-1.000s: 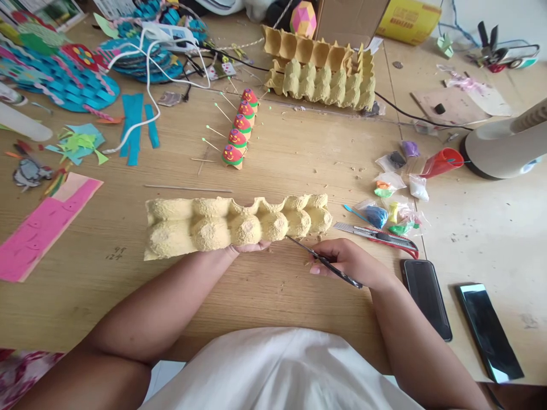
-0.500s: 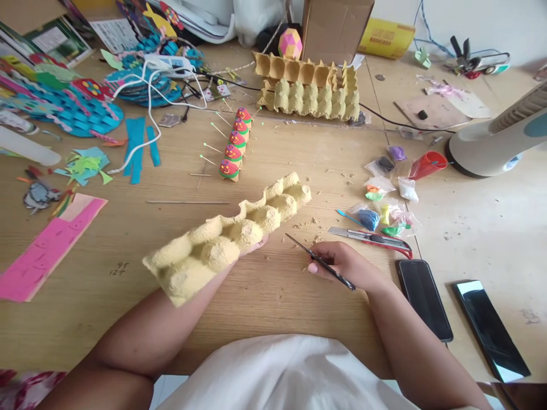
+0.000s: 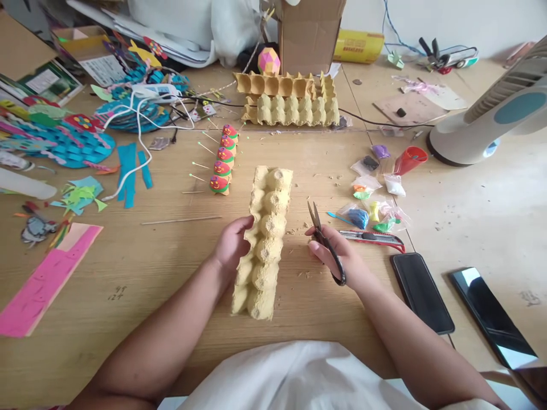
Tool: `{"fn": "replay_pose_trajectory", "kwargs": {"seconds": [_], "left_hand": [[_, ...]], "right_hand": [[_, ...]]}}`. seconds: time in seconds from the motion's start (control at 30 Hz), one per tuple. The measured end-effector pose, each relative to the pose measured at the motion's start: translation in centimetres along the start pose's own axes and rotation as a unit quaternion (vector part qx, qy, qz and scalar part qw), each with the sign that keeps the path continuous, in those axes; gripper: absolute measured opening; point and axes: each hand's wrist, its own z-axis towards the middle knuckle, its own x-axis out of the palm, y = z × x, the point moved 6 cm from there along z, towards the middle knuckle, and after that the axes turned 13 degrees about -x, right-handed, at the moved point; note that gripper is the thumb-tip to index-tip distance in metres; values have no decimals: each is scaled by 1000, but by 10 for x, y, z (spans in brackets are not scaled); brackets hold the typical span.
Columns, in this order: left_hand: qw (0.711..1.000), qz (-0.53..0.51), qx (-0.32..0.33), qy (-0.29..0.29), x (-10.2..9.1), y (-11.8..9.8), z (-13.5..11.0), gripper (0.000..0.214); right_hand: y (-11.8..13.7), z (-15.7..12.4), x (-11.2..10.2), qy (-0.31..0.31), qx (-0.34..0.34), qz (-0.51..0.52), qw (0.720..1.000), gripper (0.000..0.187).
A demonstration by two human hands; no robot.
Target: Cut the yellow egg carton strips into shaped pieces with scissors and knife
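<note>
My left hand (image 3: 233, 244) grips a long yellow egg carton piece (image 3: 270, 242) by its left edge. Two rows of cups face up on it, and it runs lengthwise away from me; my fingertips are hidden beneath it. To its right, my right hand (image 3: 337, 255) holds a pair of black-handled scissors (image 3: 323, 236). Their blades are slightly parted and point away from me, apart from the carton. Beyond the carton, to the left, stands a row of red and green painted egg cups (image 3: 224, 160) with smiling faces and thin sticks.
More egg cartons (image 3: 294, 108) lie at the back. At right are a box cutter (image 3: 374, 239), bags of coloured clay (image 3: 358, 216), a red cup (image 3: 411, 160), two phones (image 3: 421, 293) and a fan (image 3: 478, 114). A thin stick (image 3: 182, 220) and pink paper (image 3: 51, 279) lie left.
The egg carton piece has swung from a diagonal to nearly lengthwise, with my left hand now at its left edge. The scissors have turned to point away from me, and their blades have parted.
</note>
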Motion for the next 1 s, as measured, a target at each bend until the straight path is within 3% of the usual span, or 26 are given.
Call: {"fn": "replay_pose_trajectory", "kwargs": {"seconds": [0.13,0.33,0.5,0.7,1.0], "left_hand": [[1000,-8,25,17,9,-3,-1,37],[999,-2,46,17,17,-2,-5,29],[998,-22,40,35,18,0,-2,29],[999,-1,-16,44,27,10,-2,31],[997,66,-11,34,48,16,-5,30]], "right_hand": [[0,1,-5,-26,-39,-90,995,37],[7,2,-9,-31,-132,-249,959,41],[5,1,-1,-6,-142,-279,950,42],[7,1,2,-3,-154,-296,943,46],[13,2,3,-9,-197,-319,927,40]]}}
